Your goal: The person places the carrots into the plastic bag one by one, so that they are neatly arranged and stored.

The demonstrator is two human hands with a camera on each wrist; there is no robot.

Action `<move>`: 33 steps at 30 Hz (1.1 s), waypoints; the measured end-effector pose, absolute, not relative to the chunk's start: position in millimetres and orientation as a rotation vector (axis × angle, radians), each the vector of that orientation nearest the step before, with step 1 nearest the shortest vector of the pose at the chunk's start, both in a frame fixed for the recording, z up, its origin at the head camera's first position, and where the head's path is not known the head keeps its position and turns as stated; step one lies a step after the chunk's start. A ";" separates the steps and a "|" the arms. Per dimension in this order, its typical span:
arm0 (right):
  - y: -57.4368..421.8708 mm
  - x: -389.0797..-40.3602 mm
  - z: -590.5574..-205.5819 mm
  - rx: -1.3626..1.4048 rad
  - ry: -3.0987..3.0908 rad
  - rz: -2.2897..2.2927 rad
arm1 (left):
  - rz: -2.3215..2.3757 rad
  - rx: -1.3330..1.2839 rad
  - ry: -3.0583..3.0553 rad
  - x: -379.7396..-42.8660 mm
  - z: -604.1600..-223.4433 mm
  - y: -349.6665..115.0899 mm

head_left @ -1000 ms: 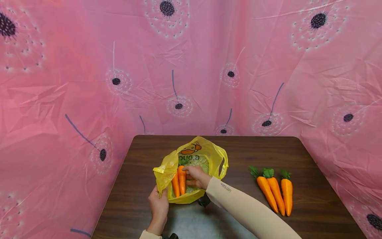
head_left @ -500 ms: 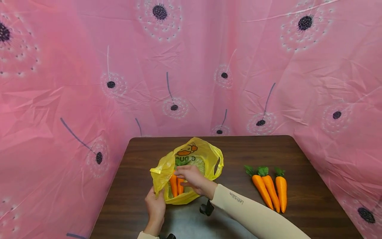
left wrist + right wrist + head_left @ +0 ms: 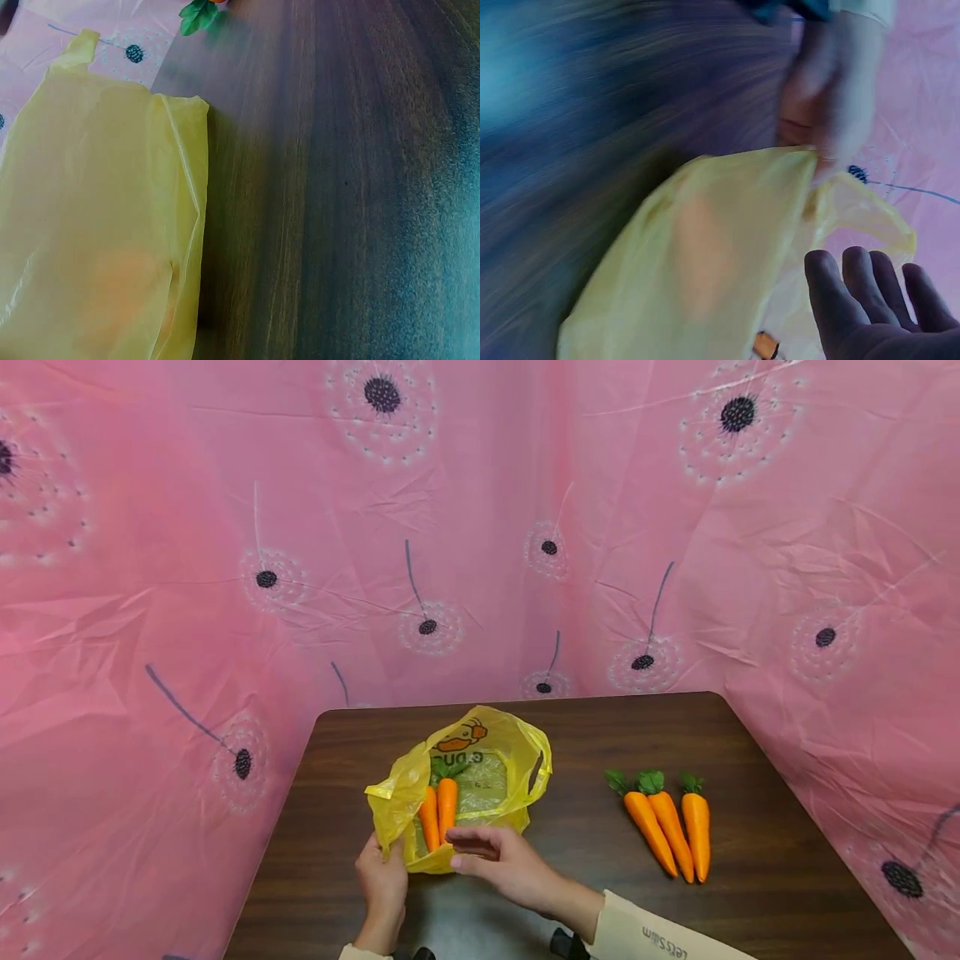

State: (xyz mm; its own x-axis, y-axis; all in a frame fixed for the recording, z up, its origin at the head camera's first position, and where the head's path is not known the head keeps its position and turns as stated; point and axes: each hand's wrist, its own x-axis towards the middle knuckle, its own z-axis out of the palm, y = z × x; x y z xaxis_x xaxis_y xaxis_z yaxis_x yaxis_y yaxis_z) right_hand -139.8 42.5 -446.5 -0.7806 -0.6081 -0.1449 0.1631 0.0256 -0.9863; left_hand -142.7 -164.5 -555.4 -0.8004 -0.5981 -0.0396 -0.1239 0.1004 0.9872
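Observation:
A yellow plastic bag (image 3: 521,739) with a duck print stands on the table, its mouth facing up and toward me. Inside lie an orange carrot (image 3: 447,802) with green leaves and another carrot (image 3: 429,818) beside it. My left hand (image 3: 384,881) pinches the bag's near left rim, as the right wrist view also shows. My right hand (image 3: 513,868) is just in front of the near rim, holding nothing. In the right wrist view its fingers (image 3: 866,289) are extended and spread. The left wrist view shows the bag's side (image 3: 90,187) with an orange shape through the plastic.
To the right on the dark wooden table (image 3: 585,735) lie three more carrots: a left one (image 3: 648,831), a middle one (image 3: 672,835) and a right one (image 3: 697,839). A pink flowered curtain (image 3: 487,485) hangs behind and at both sides.
My right hand has let go of a carrot inside the bag and drawn back over the near rim to the right. My left hand keeps its hold on the rim.

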 end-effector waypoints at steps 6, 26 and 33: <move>77.7 -122.3 -463.5 -0.643 2.059 -1.618 | -1.751 0.702 -2.001 -142.5 -557.0 -164.9; 223.2 -152.0 -563.6 -0.653 3.465 -0.572 | -1.757 0.737 -2.059 -142.3 -552.8 -164.8; 241.6 -177.8 -573.5 -0.406 3.479 -0.512 | -1.767 0.765 -2.063 -142.9 -554.8 -164.8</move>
State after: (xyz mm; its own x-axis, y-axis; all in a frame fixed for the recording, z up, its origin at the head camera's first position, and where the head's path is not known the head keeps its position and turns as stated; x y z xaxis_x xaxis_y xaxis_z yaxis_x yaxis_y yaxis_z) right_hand -177.8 241.6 -573.5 -0.8963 -0.1603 0.4134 -0.2726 0.9345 -0.2288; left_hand -142.9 -164.8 -554.8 -0.8059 -0.5834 -0.1011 -0.1895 0.0924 0.9775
